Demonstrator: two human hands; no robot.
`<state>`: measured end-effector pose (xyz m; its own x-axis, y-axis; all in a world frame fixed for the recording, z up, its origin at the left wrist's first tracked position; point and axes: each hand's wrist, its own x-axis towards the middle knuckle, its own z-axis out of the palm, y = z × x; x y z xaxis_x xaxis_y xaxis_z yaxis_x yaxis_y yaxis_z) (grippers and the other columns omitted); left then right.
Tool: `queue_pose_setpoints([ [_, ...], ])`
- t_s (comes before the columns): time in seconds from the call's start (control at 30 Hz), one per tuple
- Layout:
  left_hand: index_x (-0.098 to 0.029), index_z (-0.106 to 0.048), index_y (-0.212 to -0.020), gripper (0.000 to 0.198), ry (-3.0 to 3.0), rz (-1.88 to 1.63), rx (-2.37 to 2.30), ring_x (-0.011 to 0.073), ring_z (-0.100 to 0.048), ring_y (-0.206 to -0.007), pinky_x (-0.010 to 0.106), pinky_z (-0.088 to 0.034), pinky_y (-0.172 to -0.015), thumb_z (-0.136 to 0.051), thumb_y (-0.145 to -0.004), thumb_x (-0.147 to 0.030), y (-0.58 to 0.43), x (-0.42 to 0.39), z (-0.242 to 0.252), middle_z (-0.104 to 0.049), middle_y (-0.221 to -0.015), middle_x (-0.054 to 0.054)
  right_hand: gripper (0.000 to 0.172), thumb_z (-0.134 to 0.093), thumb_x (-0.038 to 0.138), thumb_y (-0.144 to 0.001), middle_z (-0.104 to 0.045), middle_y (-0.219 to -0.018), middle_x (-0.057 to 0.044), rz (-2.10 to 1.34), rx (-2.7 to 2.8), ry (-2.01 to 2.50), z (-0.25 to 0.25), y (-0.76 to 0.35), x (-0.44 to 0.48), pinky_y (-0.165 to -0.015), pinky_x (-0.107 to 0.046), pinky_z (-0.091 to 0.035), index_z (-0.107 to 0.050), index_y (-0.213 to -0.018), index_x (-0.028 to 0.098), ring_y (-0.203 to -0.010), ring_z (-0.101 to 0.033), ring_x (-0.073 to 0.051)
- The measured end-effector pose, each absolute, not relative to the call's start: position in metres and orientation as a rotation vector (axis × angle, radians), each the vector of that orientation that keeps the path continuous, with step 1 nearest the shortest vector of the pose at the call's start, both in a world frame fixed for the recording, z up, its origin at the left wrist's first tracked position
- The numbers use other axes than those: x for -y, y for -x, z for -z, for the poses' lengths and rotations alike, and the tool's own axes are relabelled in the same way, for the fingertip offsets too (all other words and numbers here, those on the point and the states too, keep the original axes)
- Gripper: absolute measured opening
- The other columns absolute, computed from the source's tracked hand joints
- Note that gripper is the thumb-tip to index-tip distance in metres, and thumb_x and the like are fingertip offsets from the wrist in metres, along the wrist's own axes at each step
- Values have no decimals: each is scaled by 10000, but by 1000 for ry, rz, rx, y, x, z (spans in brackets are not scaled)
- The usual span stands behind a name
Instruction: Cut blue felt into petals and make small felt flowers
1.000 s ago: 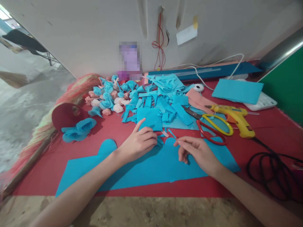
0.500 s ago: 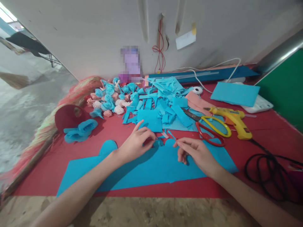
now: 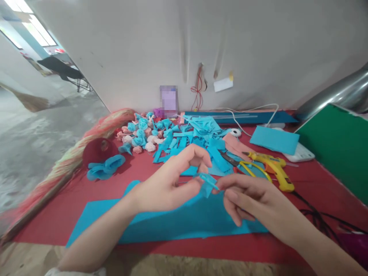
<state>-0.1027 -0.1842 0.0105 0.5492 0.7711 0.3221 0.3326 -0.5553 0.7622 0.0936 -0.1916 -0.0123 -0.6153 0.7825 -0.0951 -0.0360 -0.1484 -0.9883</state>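
Observation:
A small folded piece of blue crepe paper (image 3: 209, 188) is held up between my two hands, above the sheet. My left hand (image 3: 175, 182) pinches its left side with curled fingers and thumb. At its right end, my right hand (image 3: 251, 199) grips the narrow tip between thumb and forefinger, other fingers loosely bent. Below lies a long blue paper sheet (image 3: 161, 226). Behind my hands is a heap of cut blue paper strips (image 3: 201, 130). Scissors (image 3: 244, 166) with yellow and red handles lie beyond my right hand, partly hidden by it.
A yellow glue gun (image 3: 274, 168) with a black cord rests on the right of the red table cover (image 3: 43, 222). Blue, pink and white paper flowers (image 3: 140, 134) are piled at the back left. Larger blue flowers (image 3: 106, 167) sit beside a dark red roll (image 3: 97, 149).
Both hands have come up and closer together, and the small blue paper now shows between them. My view has tilted upward, so the table sits lower.

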Motion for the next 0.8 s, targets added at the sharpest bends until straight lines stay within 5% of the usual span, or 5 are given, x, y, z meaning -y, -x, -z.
queue_pose_setpoints([
  [0.3, -196, -396, -941, 168, -2142, -943, -854, 141, -545, -850, 280, -489, -804, -335, -796, -134, 97, 187, -17, -541, -907, 56, 220, -561, 439, -791, -490, -450, 37, -1716, 1510, 799, 3, -86, 194, -355, -177, -238, -574, -812, 220, -361, -325, -48],
  [0.43, -194, -415, -1068, 233, -1967, -1009, -897, 160, -539, -921, 238, -506, -676, -367, -867, -301, 91, 192, -14, -551, -1011, 73, 272, -561, 483, -774, -483, -433, 23, -1691, 1433, 820, 2, -84, 196, -335, -176, -238, -574, -797, 212, -366, -353, -71],
  [0.53, -195, -536, -984, 289, -1662, -1096, -888, 163, -546, -856, 230, -478, -620, -501, -803, -418, 84, 197, -10, -570, -956, 58, 286, -553, 490, -775, -493, -436, 23, -1568, 1397, 904, 0, -83, 200, -333, -162, -252, -561, -786, 205, -363, -350, -69],
  [0.8, -247, -713, -787, 95, -1330, -1238, -831, 126, -482, -783, 226, -404, -665, -642, -727, -270, 72, 204, -4, -579, -812, 13, 151, -534, 366, -813, -528, -437, 52, -1155, 1507, 980, 1, -78, 204, -330, -101, -317, -585, -744, 242, -349, -406, -50],
])
